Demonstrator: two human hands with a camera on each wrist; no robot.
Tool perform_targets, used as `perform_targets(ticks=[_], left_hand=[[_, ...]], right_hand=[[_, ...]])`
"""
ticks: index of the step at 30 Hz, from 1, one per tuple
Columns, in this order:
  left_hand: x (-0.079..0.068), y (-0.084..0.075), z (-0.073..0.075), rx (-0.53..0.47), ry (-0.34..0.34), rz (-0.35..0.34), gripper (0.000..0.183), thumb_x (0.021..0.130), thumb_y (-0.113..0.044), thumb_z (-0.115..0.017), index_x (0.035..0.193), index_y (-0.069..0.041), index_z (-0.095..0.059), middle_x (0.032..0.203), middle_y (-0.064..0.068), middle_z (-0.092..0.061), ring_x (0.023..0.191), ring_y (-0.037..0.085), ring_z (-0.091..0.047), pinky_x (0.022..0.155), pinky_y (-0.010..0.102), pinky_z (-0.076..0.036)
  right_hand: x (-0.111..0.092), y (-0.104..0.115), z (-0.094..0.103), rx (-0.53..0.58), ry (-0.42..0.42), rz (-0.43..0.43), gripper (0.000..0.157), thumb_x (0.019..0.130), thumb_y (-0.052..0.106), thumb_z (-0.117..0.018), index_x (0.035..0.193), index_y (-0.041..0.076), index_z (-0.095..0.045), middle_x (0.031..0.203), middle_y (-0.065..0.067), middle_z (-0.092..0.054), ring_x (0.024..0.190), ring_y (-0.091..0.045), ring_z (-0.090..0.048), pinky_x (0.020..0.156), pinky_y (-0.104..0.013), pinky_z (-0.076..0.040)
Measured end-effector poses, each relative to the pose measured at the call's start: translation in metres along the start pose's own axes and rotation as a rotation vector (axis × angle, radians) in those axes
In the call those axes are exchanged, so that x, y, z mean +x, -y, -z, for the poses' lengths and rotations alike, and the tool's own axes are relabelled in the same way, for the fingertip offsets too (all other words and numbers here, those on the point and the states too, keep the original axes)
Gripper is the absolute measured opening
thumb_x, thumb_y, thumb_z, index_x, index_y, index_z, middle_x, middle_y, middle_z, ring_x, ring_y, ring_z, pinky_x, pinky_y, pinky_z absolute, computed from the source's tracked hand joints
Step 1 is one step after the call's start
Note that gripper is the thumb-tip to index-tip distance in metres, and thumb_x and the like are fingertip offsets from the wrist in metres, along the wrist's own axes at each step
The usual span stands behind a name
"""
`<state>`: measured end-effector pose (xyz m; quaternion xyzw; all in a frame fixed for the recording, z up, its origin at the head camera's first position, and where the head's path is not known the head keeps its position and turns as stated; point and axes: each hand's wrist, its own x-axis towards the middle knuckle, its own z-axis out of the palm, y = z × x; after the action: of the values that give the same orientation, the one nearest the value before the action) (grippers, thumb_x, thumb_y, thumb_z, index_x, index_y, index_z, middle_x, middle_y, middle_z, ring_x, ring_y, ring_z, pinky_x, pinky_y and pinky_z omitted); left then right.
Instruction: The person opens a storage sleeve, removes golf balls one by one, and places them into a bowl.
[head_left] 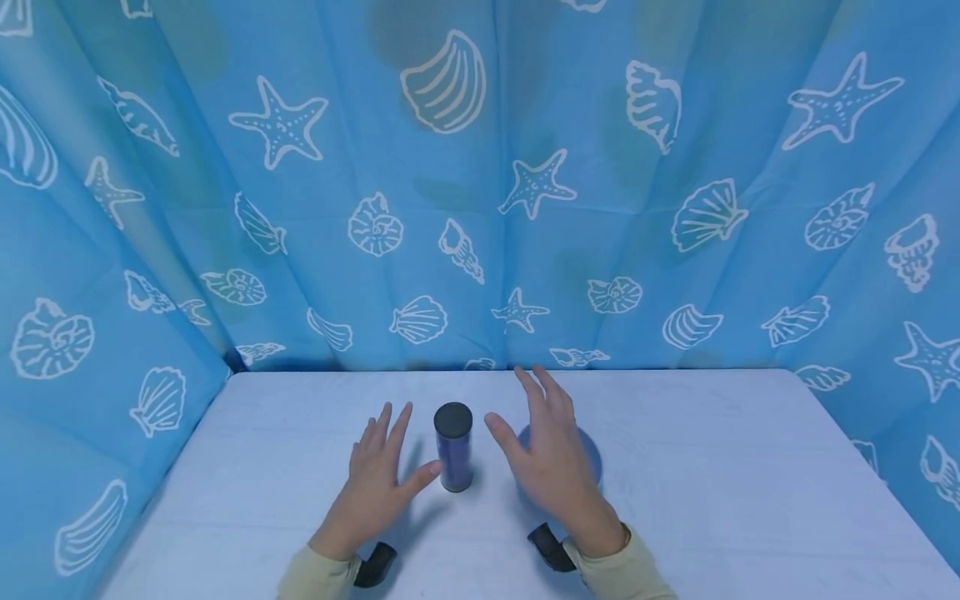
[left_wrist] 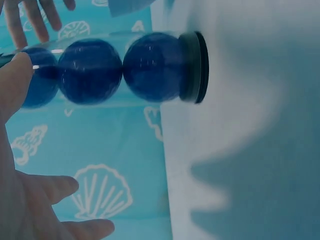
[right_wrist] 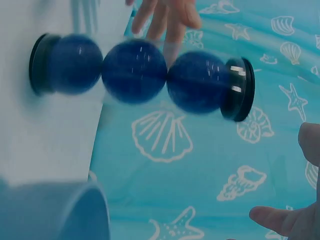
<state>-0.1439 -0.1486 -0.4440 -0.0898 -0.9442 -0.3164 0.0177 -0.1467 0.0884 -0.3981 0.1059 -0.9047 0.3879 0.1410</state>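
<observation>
A clear tube of blue balls (head_left: 454, 454) with black end caps stands upright on the table between the two hands. Three balls show through its wall in the right wrist view, stacked end to end (right_wrist: 134, 71). To its left is my left hand (head_left: 372, 487), fingers spread and thumb extended towards the tube, holding nothing. My right hand (head_left: 551, 458) hovers on the other side with its fingers extended, also holding nothing. Behind and beneath the right hand, partly hidden by it, is a blue round container (head_left: 592, 457); its open rim (right_wrist: 102, 210) shows in the right wrist view.
The white table (head_left: 712, 483) stretches to both sides. A blue curtain (head_left: 480, 183) printed with white shells and starfish hangs along its back edge and sides. Black straps (head_left: 375, 565) sit at the wrists.
</observation>
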Motion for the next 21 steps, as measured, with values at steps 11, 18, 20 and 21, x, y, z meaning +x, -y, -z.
perform_targets(ticks=[11,18,20,21], left_hand=[[0.000,-0.004,-0.010,-0.075,-0.035,-0.003,0.093,0.091,-0.062,-0.064,0.160,-0.012,-0.026,0.164,0.021,-0.021,0.148,0.046,-0.022,0.111,0.070,-0.028],[0.000,-0.006,-0.015,-0.150,-0.048,-0.013,0.092,0.089,-0.059,-0.067,0.158,-0.010,-0.031,0.161,0.018,-0.030,0.147,0.040,-0.029,0.115,0.062,-0.029],[0.000,-0.006,-0.017,-0.170,-0.052,-0.026,0.090,0.090,-0.057,-0.069,0.157,-0.008,-0.033,0.160,0.017,-0.034,0.147,0.038,-0.031,0.116,0.060,-0.030],[0.000,-0.006,-0.017,-0.177,-0.055,-0.032,0.089,0.090,-0.055,-0.070,0.156,-0.007,-0.034,0.159,0.017,-0.035,0.146,0.038,-0.033,0.116,0.059,-0.030]], right_hand=[[-0.001,0.015,-0.017,0.036,0.025,0.015,0.071,0.100,0.052,-0.056,0.154,0.009,-0.038,0.160,-0.019,-0.028,0.147,-0.039,-0.025,0.111,-0.068,-0.031],[-0.001,0.023,-0.027,0.092,0.004,0.053,0.068,0.101,0.050,-0.056,0.152,0.008,-0.041,0.157,-0.018,-0.033,0.145,-0.036,-0.029,0.112,-0.064,-0.033],[-0.002,0.024,-0.028,0.103,0.001,0.055,0.067,0.100,0.049,-0.056,0.151,0.009,-0.042,0.157,-0.018,-0.035,0.145,-0.036,-0.030,0.111,-0.063,-0.034],[-0.002,0.025,-0.029,0.109,0.000,0.056,0.066,0.100,0.048,-0.057,0.151,0.009,-0.042,0.156,-0.017,-0.035,0.144,-0.036,-0.031,0.111,-0.063,-0.034]])
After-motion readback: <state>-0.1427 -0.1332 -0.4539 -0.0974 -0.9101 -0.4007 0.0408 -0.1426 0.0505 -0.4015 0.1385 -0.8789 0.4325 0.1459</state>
